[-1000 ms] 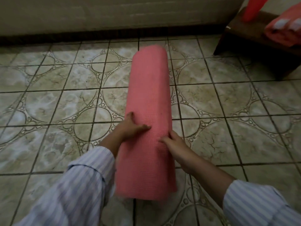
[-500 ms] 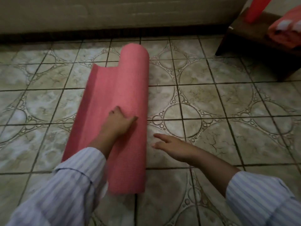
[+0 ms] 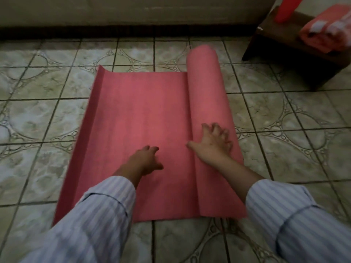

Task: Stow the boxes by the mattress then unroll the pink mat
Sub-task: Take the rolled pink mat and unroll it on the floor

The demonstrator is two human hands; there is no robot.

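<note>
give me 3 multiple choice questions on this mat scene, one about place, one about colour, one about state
1. Where is the right hand?
A. on the rolled part of the mat
B. on the stool
C. on the bare tiles

2. What colour is the mat?
A. blue
B. pink
C. green

3. What state is the mat in?
A. fully rolled up
B. folded in half
C. partly unrolled

Answers:
1. A, the right hand is spread on the roll at the mat's right side.
2. B, both the flat part and the roll are pink against the tiled floor.
3. C, a flat stretch lies on the floor under the left hand, while a roll remains on the right.
</note>
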